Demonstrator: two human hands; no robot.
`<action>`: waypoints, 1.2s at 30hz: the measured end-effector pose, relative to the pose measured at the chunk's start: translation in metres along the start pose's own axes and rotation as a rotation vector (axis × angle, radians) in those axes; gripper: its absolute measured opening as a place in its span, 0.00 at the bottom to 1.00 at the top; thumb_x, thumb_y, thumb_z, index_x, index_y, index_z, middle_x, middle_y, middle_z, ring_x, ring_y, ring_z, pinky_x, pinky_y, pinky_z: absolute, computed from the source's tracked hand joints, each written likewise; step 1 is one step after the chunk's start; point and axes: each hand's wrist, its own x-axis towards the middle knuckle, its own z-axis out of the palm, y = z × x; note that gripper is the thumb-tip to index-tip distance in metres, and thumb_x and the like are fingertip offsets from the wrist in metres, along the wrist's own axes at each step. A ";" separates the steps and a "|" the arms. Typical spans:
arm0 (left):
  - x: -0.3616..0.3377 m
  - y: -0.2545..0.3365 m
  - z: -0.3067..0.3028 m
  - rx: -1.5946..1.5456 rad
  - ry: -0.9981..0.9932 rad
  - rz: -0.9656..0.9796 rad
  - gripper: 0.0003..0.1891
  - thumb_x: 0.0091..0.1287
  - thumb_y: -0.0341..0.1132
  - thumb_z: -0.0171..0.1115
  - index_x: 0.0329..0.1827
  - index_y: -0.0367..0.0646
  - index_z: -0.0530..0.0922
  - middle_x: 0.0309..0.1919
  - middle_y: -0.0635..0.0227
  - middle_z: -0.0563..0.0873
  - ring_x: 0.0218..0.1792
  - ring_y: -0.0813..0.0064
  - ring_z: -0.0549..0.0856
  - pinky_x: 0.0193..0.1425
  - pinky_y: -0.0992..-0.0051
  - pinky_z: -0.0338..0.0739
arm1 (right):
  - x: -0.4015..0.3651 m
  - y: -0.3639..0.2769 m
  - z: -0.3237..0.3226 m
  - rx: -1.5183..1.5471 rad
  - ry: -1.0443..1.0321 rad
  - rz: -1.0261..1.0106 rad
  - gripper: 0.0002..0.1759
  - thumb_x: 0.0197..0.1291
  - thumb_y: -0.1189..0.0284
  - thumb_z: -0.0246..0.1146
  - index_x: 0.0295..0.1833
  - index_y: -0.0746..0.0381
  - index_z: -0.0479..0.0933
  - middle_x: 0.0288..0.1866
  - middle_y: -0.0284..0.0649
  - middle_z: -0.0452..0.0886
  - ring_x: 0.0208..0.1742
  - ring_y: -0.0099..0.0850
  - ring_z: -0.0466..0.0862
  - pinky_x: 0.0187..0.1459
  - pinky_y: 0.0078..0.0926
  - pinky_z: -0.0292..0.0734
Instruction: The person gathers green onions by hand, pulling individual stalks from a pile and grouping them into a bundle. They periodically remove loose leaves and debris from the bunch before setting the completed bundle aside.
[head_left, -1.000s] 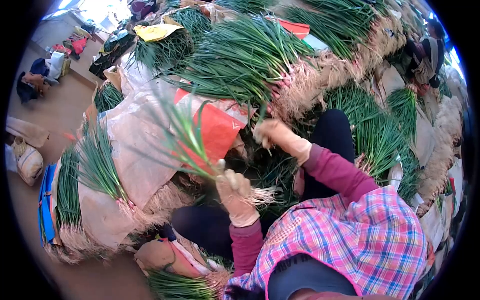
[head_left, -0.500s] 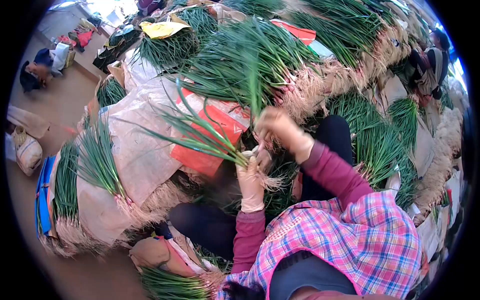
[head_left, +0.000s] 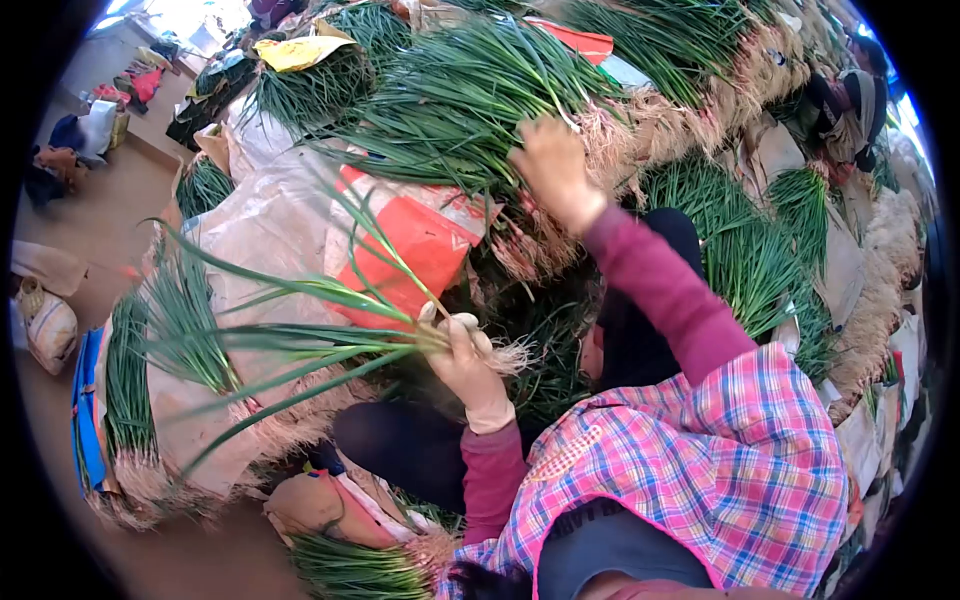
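My left hand (head_left: 465, 365), in a pale glove, grips a small bunch of green onions (head_left: 300, 330) near the roots, leaves fanning out to the left. My right hand (head_left: 550, 165), also gloved, reaches up and away onto the big pile of green onions (head_left: 460, 95), fingers resting at the pile's root end. Whether it grasps any stalks is unclear. My arms wear maroon sleeves under a pink plaid apron (head_left: 700, 470).
Tied bundles of green onions lie all around, some wrapped in pale sacking (head_left: 265, 250) and an orange bag (head_left: 415, 245). Another bundle (head_left: 350, 570) lies by my knee. A second person (head_left: 850, 105) sits at the far right. Bare floor (head_left: 100, 230) with bags lies to the left.
My right hand left the held bunch and moved up to the big pile. My left hand lowered slightly, the bunch's leaves now swinging further left.
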 end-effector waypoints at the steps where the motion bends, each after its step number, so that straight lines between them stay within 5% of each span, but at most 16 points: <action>1: 0.007 -0.008 -0.004 -0.011 -0.026 -0.053 0.14 0.76 0.32 0.51 0.62 0.41 0.69 0.28 0.70 0.77 0.17 0.87 0.69 0.19 0.85 0.64 | -0.003 -0.002 0.008 0.057 -0.122 -0.090 0.07 0.52 0.66 0.66 0.31 0.57 0.79 0.31 0.38 0.79 0.33 0.32 0.82 0.30 0.30 0.78; 3: 0.011 -0.009 -0.012 -0.141 -0.069 -0.157 0.15 0.77 0.33 0.51 0.63 0.41 0.70 0.25 0.73 0.74 0.18 0.87 0.69 0.18 0.85 0.63 | -0.024 -0.021 -0.010 0.095 -0.159 -0.320 0.02 0.45 0.72 0.65 0.28 0.56 0.79 0.27 0.36 0.80 0.32 0.31 0.83 0.30 0.31 0.79; 6: 0.016 -0.001 -0.012 -0.223 -0.039 -0.215 0.14 0.77 0.36 0.52 0.60 0.41 0.71 0.24 0.74 0.74 0.18 0.86 0.71 0.16 0.85 0.65 | -0.073 -0.035 -0.059 0.580 -0.662 -0.651 0.03 0.46 0.71 0.64 0.26 0.58 0.79 0.25 0.38 0.81 0.33 0.32 0.85 0.31 0.36 0.80; 8: 0.019 -0.008 -0.015 -0.268 -0.053 -0.212 0.13 0.76 0.36 0.53 0.58 0.40 0.72 0.24 0.73 0.74 0.18 0.86 0.70 0.17 0.84 0.66 | -0.060 -0.021 -0.083 0.605 -0.348 -0.297 0.07 0.57 0.67 0.62 0.37 0.59 0.80 0.32 0.42 0.82 0.32 0.37 0.85 0.32 0.40 0.80; 9: 0.019 -0.013 -0.016 -0.296 -0.100 -0.224 0.13 0.76 0.36 0.53 0.58 0.39 0.72 0.23 0.73 0.74 0.18 0.85 0.70 0.18 0.84 0.67 | -0.033 -0.005 -0.047 0.143 -0.305 -0.125 0.13 0.58 0.62 0.64 0.41 0.60 0.79 0.35 0.44 0.82 0.35 0.42 0.85 0.38 0.43 0.80; 10: 0.017 -0.015 -0.017 -0.313 -0.153 -0.249 0.12 0.76 0.36 0.53 0.57 0.39 0.73 0.22 0.73 0.74 0.18 0.85 0.70 0.18 0.84 0.68 | 0.002 0.024 -0.041 0.474 -0.219 0.350 0.17 0.58 0.58 0.65 0.41 0.61 0.79 0.36 0.46 0.83 0.37 0.43 0.85 0.43 0.43 0.80; 14: 0.008 -0.013 0.001 -0.198 -0.155 -0.304 0.13 0.75 0.35 0.55 0.56 0.38 0.74 0.22 0.74 0.76 0.26 0.83 0.79 0.35 0.81 0.77 | 0.023 0.063 -0.005 0.545 -0.442 0.431 0.16 0.60 0.57 0.64 0.41 0.60 0.82 0.38 0.45 0.85 0.37 0.42 0.85 0.44 0.40 0.79; 15: 0.010 -0.017 -0.003 -0.214 -0.142 -0.328 0.13 0.74 0.34 0.56 0.57 0.36 0.74 0.27 0.68 0.82 0.28 0.80 0.81 0.49 0.75 0.81 | 0.021 0.056 -0.012 0.637 -0.436 0.387 0.16 0.60 0.57 0.64 0.41 0.59 0.83 0.39 0.44 0.85 0.37 0.40 0.85 0.44 0.39 0.79; 16: 0.013 -0.024 -0.009 -0.216 -0.192 -0.327 0.12 0.74 0.32 0.56 0.56 0.37 0.74 0.39 0.60 0.87 0.32 0.78 0.84 0.52 0.74 0.81 | 0.001 0.041 -0.036 0.874 -0.385 0.409 0.11 0.64 0.62 0.63 0.39 0.59 0.83 0.25 0.38 0.83 0.23 0.26 0.82 0.29 0.27 0.77; 17: 0.014 -0.028 -0.007 -0.234 -0.187 -0.345 0.12 0.73 0.32 0.56 0.56 0.38 0.74 0.45 0.59 0.86 0.31 0.79 0.83 0.53 0.74 0.81 | -0.030 0.026 -0.030 0.995 -0.365 0.449 0.13 0.62 0.59 0.64 0.40 0.57 0.84 0.31 0.39 0.86 0.32 0.30 0.85 0.39 0.30 0.81; 18: 0.016 -0.034 0.001 -0.259 -0.179 -0.361 0.11 0.73 0.31 0.56 0.56 0.39 0.74 0.50 0.58 0.86 0.30 0.81 0.83 0.53 0.73 0.81 | -0.054 0.008 -0.054 1.300 -0.526 0.616 0.09 0.63 0.66 0.64 0.39 0.60 0.84 0.25 0.37 0.83 0.23 0.25 0.82 0.29 0.24 0.79; 20: 0.014 -0.042 0.006 -0.244 -0.213 -0.449 0.07 0.70 0.28 0.60 0.49 0.44 0.75 0.47 0.65 0.86 0.24 0.87 0.74 0.32 0.86 0.75 | -0.111 -0.027 -0.058 1.937 -0.729 0.710 0.07 0.62 0.69 0.66 0.38 0.62 0.83 0.26 0.31 0.83 0.22 0.21 0.80 0.28 0.18 0.75; 26: 0.003 -0.063 0.000 0.057 -0.216 -0.386 0.06 0.66 0.26 0.64 0.39 0.46 0.74 0.22 0.73 0.78 0.18 0.88 0.71 0.21 0.86 0.64 | -0.125 -0.069 -0.050 1.850 -0.771 0.726 0.08 0.59 0.70 0.67 0.41 0.62 0.81 0.29 0.29 0.80 0.26 0.17 0.76 0.27 0.17 0.70; 28: 0.000 -0.058 0.002 0.043 -0.196 -0.377 0.07 0.65 0.25 0.63 0.39 0.46 0.74 0.24 0.72 0.78 0.19 0.88 0.72 0.21 0.87 0.63 | -0.112 -0.075 -0.041 1.934 -0.965 0.797 0.10 0.59 0.68 0.68 0.41 0.61 0.78 0.29 0.30 0.80 0.26 0.19 0.76 0.26 0.18 0.70; 32: 0.005 -0.053 -0.014 0.053 -0.229 -0.387 0.08 0.64 0.21 0.60 0.43 0.43 0.76 0.38 0.67 0.84 0.28 0.83 0.78 0.31 0.85 0.71 | -0.113 -0.099 -0.057 1.583 -0.844 0.854 0.15 0.59 0.65 0.71 0.43 0.63 0.75 0.30 0.31 0.79 0.27 0.20 0.76 0.27 0.19 0.72; 36: 0.002 -0.049 -0.024 -0.020 -0.177 -0.295 0.08 0.63 0.22 0.61 0.43 0.41 0.75 0.39 0.63 0.85 0.34 0.78 0.83 0.36 0.80 0.76 | -0.120 -0.095 -0.043 1.958 -1.203 0.842 0.06 0.64 0.67 0.65 0.40 0.59 0.80 0.32 0.24 0.81 0.29 0.12 0.75 0.31 0.12 0.70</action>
